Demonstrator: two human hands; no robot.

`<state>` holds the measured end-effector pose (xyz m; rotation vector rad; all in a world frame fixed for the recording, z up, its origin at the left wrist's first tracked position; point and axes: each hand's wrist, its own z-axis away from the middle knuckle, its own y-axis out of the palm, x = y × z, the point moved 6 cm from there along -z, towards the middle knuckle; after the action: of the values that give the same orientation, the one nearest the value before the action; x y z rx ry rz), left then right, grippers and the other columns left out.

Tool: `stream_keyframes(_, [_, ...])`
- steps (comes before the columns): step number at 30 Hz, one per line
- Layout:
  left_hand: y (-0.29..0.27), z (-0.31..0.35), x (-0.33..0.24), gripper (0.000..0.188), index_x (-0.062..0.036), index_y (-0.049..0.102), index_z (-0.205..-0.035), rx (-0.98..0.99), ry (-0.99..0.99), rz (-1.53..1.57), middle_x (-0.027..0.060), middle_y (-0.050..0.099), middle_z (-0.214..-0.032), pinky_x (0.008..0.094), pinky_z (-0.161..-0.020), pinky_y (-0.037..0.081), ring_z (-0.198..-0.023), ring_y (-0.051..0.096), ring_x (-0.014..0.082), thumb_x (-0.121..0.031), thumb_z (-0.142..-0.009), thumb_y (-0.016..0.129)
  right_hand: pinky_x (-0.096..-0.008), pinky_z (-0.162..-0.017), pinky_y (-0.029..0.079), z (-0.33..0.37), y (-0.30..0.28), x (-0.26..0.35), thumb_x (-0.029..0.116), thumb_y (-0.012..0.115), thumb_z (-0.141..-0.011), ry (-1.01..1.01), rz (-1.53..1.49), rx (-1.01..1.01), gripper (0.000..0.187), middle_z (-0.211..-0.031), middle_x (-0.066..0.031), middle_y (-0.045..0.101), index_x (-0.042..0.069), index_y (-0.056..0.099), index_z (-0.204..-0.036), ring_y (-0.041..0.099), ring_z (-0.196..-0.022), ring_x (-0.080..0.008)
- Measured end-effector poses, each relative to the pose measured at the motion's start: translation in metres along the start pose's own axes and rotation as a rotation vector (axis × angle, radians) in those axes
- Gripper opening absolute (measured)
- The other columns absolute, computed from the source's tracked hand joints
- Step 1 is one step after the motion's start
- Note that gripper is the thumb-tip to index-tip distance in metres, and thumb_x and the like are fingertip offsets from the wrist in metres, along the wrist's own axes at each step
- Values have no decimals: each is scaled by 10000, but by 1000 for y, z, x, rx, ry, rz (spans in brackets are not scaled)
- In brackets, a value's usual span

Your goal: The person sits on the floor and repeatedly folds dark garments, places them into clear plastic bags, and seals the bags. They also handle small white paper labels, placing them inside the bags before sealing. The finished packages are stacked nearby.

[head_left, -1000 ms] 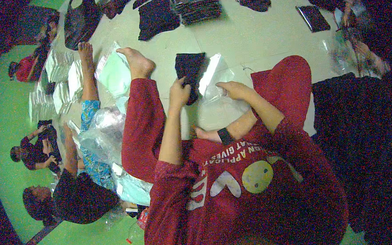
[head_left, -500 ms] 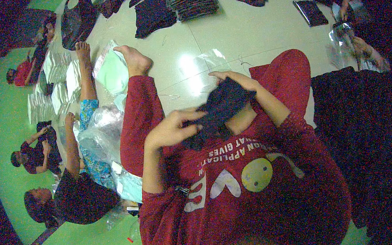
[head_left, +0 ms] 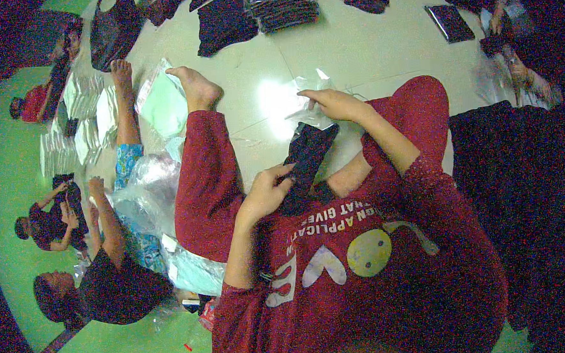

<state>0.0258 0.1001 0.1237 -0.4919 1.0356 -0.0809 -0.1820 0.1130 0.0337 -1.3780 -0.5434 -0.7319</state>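
My left hand (head_left: 267, 191) grips a black folded cloth piece (head_left: 312, 150), probably a garment, between thumb and fingers. The cloth slants up and to the right above my lap. My right hand (head_left: 337, 103) pinches a clear plastic bag (head_left: 317, 115), which hangs just beyond the far end of the cloth. Its index finger reaches along the plastic, and part of the bag is lost in the floor's glare.
A stack of wrapped dark packets (head_left: 287, 13) and a black garment (head_left: 226, 23) lie ahead. One dark packet (head_left: 450, 24) sits at far right. Beside my left leg are clear plastic (head_left: 152, 183) and a seated co-worker (head_left: 118, 281). Pale packets (head_left: 83, 94) are stacked beyond.
My right hand has left the black cloth and moved forward to the clear bag, which has come nearer. The cloth now hangs longer and narrower from my left hand, which shifted right.
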Motion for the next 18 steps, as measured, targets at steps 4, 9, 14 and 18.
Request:
stream_keyframes(4, [-5, -3, 3, 332, 26, 542, -1076, -231, -34, 2, 207, 581, -1010, 304, -795, 429, -890, 585, 264, -72, -759, 515, -375, -795, 439, -9, -6, 13, -60, 398, -685, -6, 12, -5, 585, -949, -121, 603, 123, 392, -1241, 566, -902, -302])
stream_keyframes(9, [0, -6, 10, 325, 27, 541, -1074, -173, -16, 76, 208, 586, -1002, 305, -804, 430, -894, 587, 261, -73, -767, 509, -378, -759, 448, -16, 0, 29, -14, 433, -716, 34, 58, 27, 549, -948, -125, 599, 134, 397, -1244, 569, -883, -295])
stream_keyframes(14, [-3, -12, 32, 321, 33, 545, -1067, -249, -162, 127, 198, 607, -957, 316, -796, 438, -875, 595, 240, -77, -768, 513, -397, -753, 460, -23, 11, 40, 22, 452, -748, -20, 110, 35, 486, -995, -152, 589, 117, 430, -1224, 572, -902, -298])
stream_keyframes(18, [0, -20, 43, 324, 39, 554, -1052, -306, -209, 134, 218, 597, -962, 332, -791, 447, -871, 603, 271, -103, -761, 525, -408, -790, 444, -32, 19, 41, 41, 445, -761, -80, 93, -21, 478, -1037, -188, 560, 86, 400, -1235, 546, -943, -333])
